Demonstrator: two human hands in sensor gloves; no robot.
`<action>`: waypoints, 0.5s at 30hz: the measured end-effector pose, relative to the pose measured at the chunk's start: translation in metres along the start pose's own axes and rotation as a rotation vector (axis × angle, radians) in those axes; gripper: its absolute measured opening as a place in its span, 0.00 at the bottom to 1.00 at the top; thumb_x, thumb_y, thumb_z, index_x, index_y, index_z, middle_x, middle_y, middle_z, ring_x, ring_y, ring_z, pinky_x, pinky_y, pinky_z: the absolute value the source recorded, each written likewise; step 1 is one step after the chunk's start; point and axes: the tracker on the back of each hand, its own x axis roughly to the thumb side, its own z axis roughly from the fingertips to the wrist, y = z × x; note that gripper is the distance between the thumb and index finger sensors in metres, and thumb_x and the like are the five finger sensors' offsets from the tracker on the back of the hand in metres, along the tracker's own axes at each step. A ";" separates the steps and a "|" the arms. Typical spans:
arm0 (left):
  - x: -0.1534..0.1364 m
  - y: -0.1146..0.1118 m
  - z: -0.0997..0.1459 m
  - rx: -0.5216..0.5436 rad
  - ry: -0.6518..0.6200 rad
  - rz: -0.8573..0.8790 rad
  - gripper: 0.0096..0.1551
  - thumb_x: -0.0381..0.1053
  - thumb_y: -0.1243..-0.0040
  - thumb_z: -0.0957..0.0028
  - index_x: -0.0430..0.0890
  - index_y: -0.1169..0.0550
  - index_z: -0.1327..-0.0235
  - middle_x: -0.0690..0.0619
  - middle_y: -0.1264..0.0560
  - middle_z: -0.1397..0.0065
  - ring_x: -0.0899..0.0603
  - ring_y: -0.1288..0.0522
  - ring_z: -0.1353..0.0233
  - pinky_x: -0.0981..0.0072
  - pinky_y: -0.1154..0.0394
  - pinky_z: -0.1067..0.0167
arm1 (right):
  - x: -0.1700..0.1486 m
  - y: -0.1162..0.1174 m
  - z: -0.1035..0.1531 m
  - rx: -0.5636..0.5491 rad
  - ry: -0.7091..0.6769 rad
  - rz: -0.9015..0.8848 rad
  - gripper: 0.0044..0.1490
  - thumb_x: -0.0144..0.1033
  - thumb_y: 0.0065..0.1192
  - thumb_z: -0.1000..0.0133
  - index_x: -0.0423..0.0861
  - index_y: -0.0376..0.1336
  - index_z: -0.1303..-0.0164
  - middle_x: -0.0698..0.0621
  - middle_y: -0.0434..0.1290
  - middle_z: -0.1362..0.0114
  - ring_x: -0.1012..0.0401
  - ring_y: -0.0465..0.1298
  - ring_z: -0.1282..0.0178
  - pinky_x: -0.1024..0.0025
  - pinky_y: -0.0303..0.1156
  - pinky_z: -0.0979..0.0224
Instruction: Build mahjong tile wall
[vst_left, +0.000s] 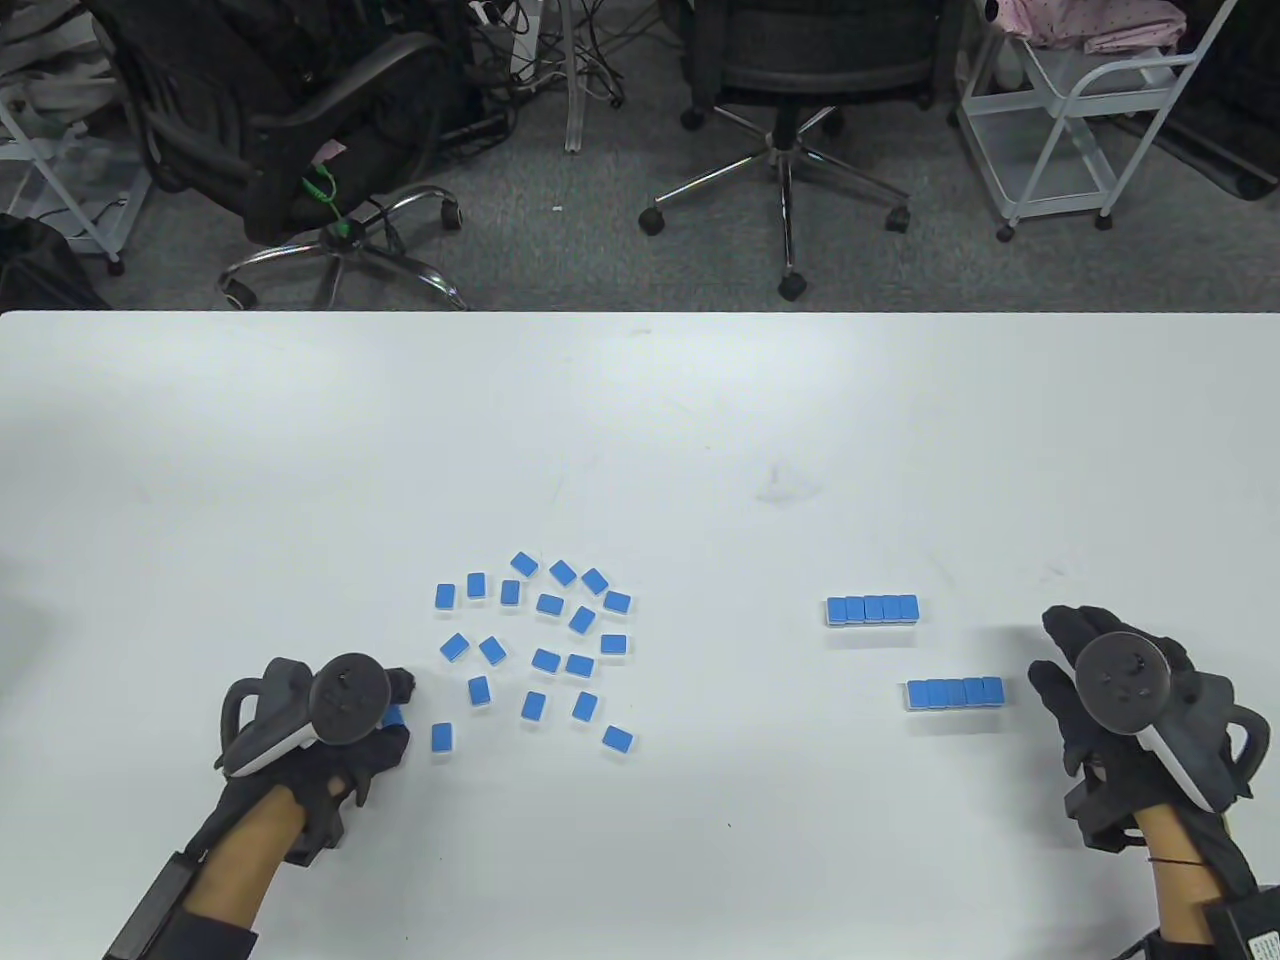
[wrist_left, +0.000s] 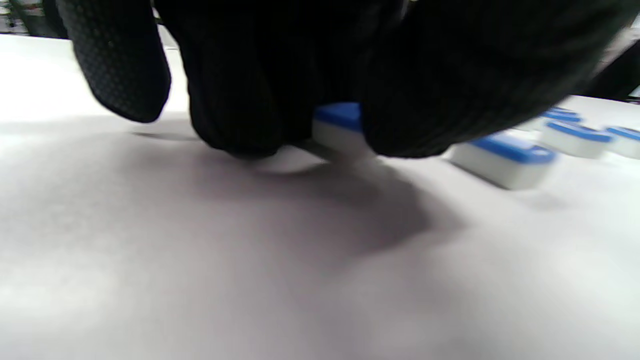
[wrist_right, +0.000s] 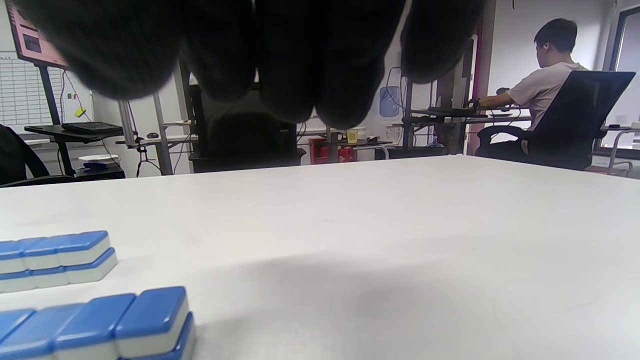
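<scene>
The counter (vst_left: 640, 420) is white, smooth and matt. The tiles (vst_left: 545, 640) look like hard plastic, shiny blue on top and white below. The glove on the left hand (wrist_left: 280, 75) is black cloth, with tiny bumps on one finger (wrist_left: 117, 65). The chair legs (vst_left: 785, 180) are shiny metal.

Blue-backed, white-bodied tiles (vst_left: 545, 660) on a white table (vst_left: 640, 420) (gloves (vst_left: 1110, 690) seemingly black).

Scattered blue tiles (vst_left: 545, 660), 2 stacked rows (vst_left: 872, 609)

Loose tiles (vst_left: 545, 640) left, two rows (vst_left: 872, 609) right — perhaps double-stacked.
</scene>
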 end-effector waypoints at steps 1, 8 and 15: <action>0.002 -0.001 0.002 0.004 -0.018 -0.016 0.34 0.55 0.24 0.57 0.51 0.21 0.35 0.50 0.22 0.32 0.42 0.19 0.41 0.38 0.25 0.32 | 0.001 0.000 0.000 0.000 -0.004 0.007 0.38 0.56 0.62 0.58 0.60 0.62 0.35 0.54 0.69 0.22 0.52 0.71 0.23 0.42 0.59 0.17; 0.006 -0.004 0.005 0.005 -0.077 0.087 0.33 0.53 0.23 0.56 0.53 0.21 0.34 0.51 0.23 0.30 0.43 0.20 0.39 0.38 0.28 0.30 | 0.001 0.001 0.002 0.017 -0.003 0.009 0.38 0.56 0.62 0.58 0.59 0.62 0.35 0.54 0.69 0.23 0.52 0.71 0.23 0.42 0.60 0.17; 0.002 -0.003 0.011 -0.055 -0.041 0.114 0.42 0.58 0.25 0.55 0.50 0.28 0.26 0.48 0.30 0.25 0.39 0.25 0.33 0.36 0.31 0.28 | 0.002 0.004 0.002 0.047 -0.004 0.014 0.38 0.56 0.62 0.58 0.59 0.62 0.35 0.54 0.69 0.23 0.52 0.71 0.23 0.42 0.60 0.17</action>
